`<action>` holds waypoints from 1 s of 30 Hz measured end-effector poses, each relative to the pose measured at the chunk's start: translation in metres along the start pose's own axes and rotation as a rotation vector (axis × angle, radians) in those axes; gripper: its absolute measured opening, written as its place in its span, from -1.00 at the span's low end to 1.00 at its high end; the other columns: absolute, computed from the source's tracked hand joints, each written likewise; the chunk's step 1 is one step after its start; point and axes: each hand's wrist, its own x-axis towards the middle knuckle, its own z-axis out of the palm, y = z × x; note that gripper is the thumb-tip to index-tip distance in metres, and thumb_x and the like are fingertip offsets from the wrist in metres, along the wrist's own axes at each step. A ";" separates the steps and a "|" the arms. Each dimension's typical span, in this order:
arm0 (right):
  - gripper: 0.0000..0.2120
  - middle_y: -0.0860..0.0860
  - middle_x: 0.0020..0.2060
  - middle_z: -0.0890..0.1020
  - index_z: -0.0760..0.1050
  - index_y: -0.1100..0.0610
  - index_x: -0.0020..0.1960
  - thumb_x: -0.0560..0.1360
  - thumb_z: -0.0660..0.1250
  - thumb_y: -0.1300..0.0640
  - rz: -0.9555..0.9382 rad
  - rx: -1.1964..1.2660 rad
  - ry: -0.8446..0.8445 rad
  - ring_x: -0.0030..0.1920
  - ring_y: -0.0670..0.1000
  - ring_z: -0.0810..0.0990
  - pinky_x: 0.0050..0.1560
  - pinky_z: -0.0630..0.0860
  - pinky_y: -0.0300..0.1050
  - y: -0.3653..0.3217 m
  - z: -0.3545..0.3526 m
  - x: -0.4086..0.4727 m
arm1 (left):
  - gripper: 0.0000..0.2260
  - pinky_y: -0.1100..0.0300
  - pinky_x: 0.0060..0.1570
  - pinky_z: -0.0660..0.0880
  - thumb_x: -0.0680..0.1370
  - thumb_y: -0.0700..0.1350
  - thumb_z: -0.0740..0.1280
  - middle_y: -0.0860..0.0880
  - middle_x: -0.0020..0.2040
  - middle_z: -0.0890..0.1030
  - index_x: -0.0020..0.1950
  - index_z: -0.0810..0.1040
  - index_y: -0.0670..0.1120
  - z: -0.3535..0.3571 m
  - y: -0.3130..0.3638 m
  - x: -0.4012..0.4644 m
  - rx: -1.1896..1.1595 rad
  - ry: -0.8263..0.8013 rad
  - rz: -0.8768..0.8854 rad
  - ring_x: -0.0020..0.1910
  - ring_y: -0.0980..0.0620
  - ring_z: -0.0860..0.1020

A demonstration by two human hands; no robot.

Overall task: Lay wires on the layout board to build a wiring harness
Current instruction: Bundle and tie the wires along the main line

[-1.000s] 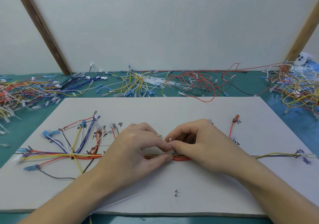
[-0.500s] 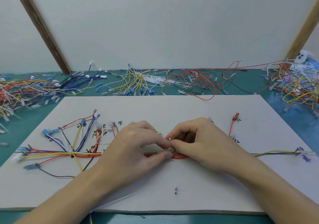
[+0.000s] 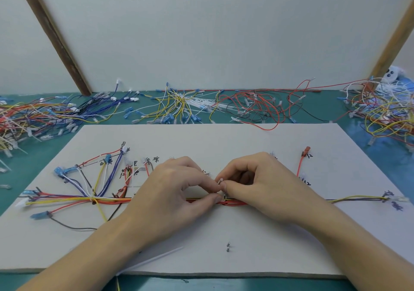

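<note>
Green bench [image 3: 67, 147] carries the white board [image 3: 224, 142], where my left hand [image 3: 174, 192] and right hand [image 3: 259, 185] both pinch a small tie [image 3: 220, 182] over the wire bundle [image 3: 112, 200], probably to bind it at mid-board.

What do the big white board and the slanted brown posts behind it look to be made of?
The board looks like matte white foam or fibreboard: dull, no shine, with a thick pale edge along the front and handwritten marks on it. Which of the two, the picture leaves open. The posts look like plain wood: brown, matte, faintly streaked like grain, though they could be painted.
</note>
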 end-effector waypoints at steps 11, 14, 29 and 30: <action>-0.86 -0.12 -0.33 0.72 0.74 -0.01 -0.09 0.53 0.43 0.19 -0.002 -0.020 -0.012 -0.36 -0.25 0.56 -0.31 0.40 -0.41 -0.001 0.000 0.000 | -0.89 0.25 -0.08 0.49 0.43 -0.02 0.55 0.19 -0.18 0.62 -0.07 0.76 0.16 -0.001 0.001 0.000 -0.002 -0.014 -0.008 -0.11 0.23 0.60; -0.86 -0.13 -0.33 0.71 0.74 -0.01 -0.09 0.53 0.44 0.18 0.004 -0.011 -0.009 -0.37 -0.26 0.55 -0.31 0.39 -0.43 0.000 0.000 0.000 | -0.88 0.22 -0.08 0.52 0.43 -0.03 0.55 0.16 -0.17 0.63 -0.07 0.76 0.15 -0.001 0.001 0.000 -0.014 -0.014 -0.016 -0.11 0.21 0.62; -0.86 -0.07 -0.27 0.75 0.74 -0.01 -0.06 0.53 0.42 0.17 0.031 -0.005 -0.016 -0.30 -0.19 0.62 -0.25 0.46 -0.32 0.000 0.001 0.000 | -0.88 0.00 -0.12 0.58 0.45 -0.08 0.55 0.19 -0.18 0.65 -0.06 0.76 0.11 0.000 0.001 0.000 -0.012 0.008 0.060 -0.11 0.19 0.62; -0.85 -0.07 -0.27 0.75 0.74 -0.01 -0.06 0.53 0.42 0.18 0.029 -0.006 -0.018 -0.30 -0.19 0.61 -0.26 0.45 -0.32 0.000 0.001 0.000 | -0.88 0.00 -0.13 0.58 0.45 -0.08 0.55 0.19 -0.18 0.65 -0.05 0.76 0.11 0.000 0.001 0.001 -0.016 0.003 0.050 -0.11 0.19 0.62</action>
